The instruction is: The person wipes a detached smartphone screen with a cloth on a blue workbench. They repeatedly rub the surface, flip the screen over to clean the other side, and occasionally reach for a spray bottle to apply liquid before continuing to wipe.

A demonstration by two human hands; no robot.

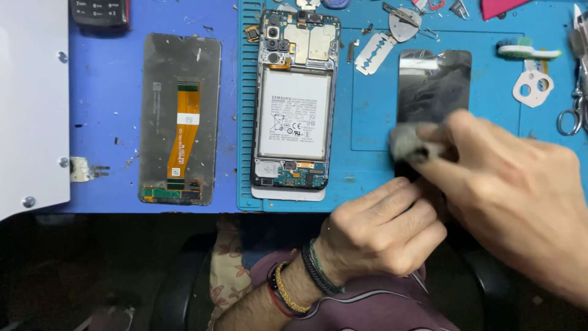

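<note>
A black phone screen panel (435, 83) lies on the blue work mat (367, 122) at the right. My right hand (514, 190) presses a small grey cloth (409, 142) against the panel's lower part. My left hand (383, 230) rests at the panel's near edge, fingers curled against it, with bracelets on the wrist. An opened phone body (294, 104) with its white battery and circuit boards exposed lies in the middle of the mat.
A second display panel (179, 116) with an orange flex cable lies face down at the left. A razor blade (375, 53), metal pry tools (404, 21), a toothbrush (527, 50), scissors (576, 92) and a white plastic opener (533, 87) lie along the back and right. A white box (30, 104) fills the far left.
</note>
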